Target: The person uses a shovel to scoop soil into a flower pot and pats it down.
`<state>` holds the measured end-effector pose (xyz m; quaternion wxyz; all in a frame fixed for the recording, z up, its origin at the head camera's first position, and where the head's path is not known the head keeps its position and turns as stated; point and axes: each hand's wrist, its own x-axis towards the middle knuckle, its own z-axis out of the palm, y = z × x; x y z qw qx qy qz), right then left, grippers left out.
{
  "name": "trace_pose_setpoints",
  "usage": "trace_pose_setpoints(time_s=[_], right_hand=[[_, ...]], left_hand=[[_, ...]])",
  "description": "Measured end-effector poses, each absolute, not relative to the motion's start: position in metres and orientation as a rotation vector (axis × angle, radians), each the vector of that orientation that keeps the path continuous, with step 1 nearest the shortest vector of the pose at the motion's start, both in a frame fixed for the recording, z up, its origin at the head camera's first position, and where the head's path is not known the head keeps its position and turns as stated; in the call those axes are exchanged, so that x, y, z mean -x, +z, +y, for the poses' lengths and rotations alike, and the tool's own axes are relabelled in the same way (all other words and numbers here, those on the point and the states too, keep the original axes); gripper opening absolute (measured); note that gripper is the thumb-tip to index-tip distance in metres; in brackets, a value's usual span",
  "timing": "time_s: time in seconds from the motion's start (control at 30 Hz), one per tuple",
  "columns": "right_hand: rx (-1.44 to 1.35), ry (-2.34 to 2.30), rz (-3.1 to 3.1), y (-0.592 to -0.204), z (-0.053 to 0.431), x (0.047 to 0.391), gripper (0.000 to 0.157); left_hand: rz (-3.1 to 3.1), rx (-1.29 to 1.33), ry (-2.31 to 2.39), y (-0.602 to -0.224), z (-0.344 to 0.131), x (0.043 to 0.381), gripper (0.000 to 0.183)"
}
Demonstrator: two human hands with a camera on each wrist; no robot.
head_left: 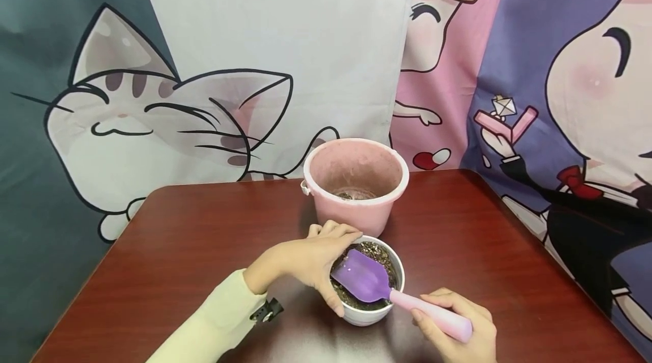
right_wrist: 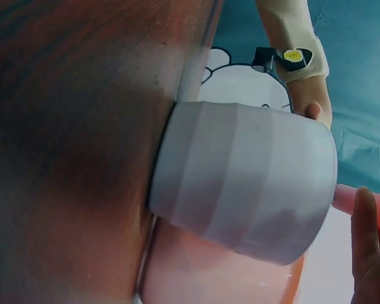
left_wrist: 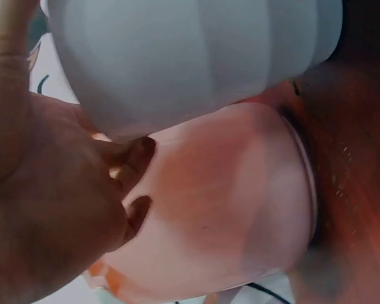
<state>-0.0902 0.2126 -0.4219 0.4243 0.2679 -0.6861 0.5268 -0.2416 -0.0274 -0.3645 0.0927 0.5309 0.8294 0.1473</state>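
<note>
A white flowerpot [head_left: 363,316] with dark, speckled soil [head_left: 378,251] stands on the table. My left hand [head_left: 317,261] holds its left side by the rim, the thumb on the near side and the fingers on the far side. In my right hand [head_left: 480,330] is the pink handle of a garden trowel [head_left: 363,278]. The trowel's purple blade lies over the soil inside the pot and points left; how deep its tip sits is hard to tell. The right wrist view shows the pot's ribbed outer wall [right_wrist: 240,177] and a piece of the pink handle [right_wrist: 346,198].
Just behind the pot stands a pink bucket [head_left: 354,213], with some dark residue at its bottom. Both are on a reddish-brown table [head_left: 214,227]. A cloth backdrop [head_left: 285,23] printed with cartoon figures hangs behind the table.
</note>
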Motion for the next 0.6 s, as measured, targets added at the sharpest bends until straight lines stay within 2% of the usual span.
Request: trace_pose_setpoints(time_s=[0.13, 0.3, 0.6], right_hand=[[-0.718, 1.315, -1.684, -0.422, 0.211, 0.094, 0.023], [-0.706, 1.348, -1.688, -0.421, 0.209, 0.094, 0.021], [-0.513, 1.228, -1.728, -0.413, 0.207, 0.091, 0.018]], left_hand=[[2.46, -1.583, 0.466, -0.369, -0.025, 0.244, 0.131], [2.542, -1.593, 0.458, -0.369, -0.023, 0.24, 0.121], [2.865, -1.501, 0.279, -0.37, -0.019, 0.215, 0.113]])
